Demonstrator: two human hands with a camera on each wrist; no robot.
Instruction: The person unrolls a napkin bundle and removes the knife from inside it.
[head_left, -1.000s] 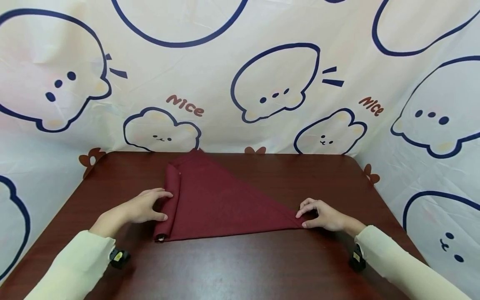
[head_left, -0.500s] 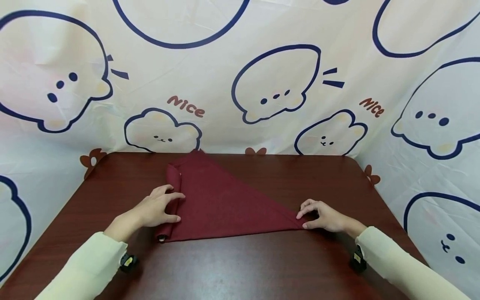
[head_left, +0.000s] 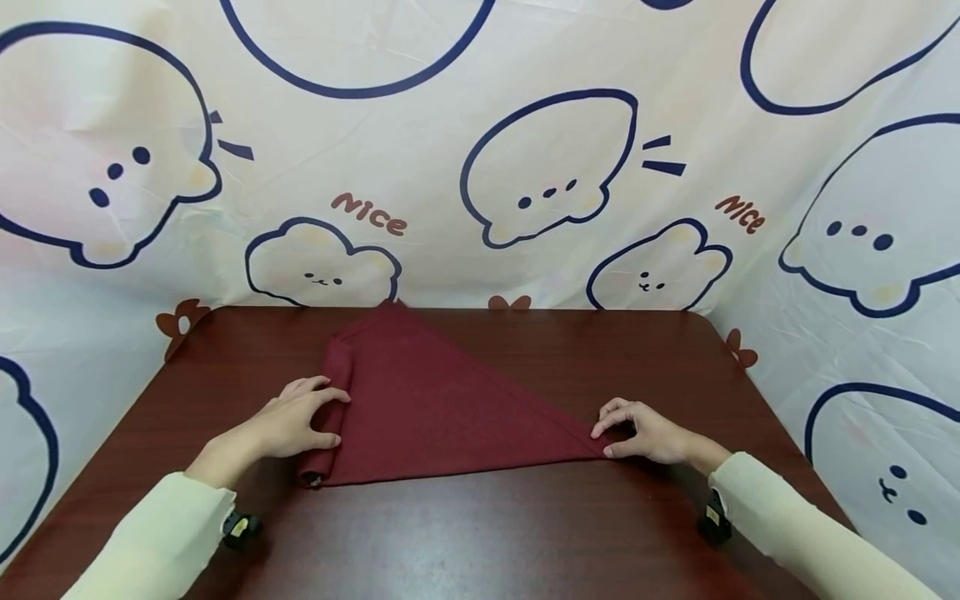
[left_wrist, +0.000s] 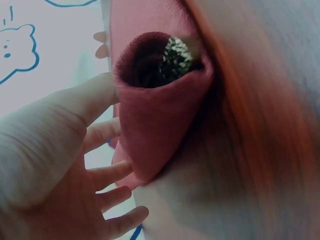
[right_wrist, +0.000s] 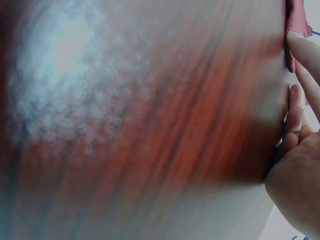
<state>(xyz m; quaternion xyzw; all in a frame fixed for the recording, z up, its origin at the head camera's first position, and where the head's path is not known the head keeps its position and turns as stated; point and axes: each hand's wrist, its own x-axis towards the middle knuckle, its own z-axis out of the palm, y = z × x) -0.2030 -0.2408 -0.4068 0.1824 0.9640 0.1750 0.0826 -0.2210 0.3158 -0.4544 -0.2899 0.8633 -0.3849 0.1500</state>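
Prob. rolling red cloth (head_left: pixel 442 408), lying from worktop (head_left: pixel 480 533)'s back edge toward R edge. L hand (head_left: pixel 287 423)'s resting on roll (head_left: pixel 338 360), fingers apart; R hand (head_left: pixel 651 433)'s pinching tip (head_left: pixel 579 439). Next turn's prob. needing tight cloth.

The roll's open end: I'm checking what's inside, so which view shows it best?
Left wrist: the open end faces that camera, with something speckled inside. The head view shows that end small; the right wrist misses it.

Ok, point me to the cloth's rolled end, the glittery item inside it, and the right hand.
Rolled end (head_left: pixel 337 364): head view, on its far stretch.
Glittery item (left_wrist: pixel 176 57): left wrist view, on its visible speckled part.
Right hand (head_left: pixel 649 432): head view, middle of the hand.
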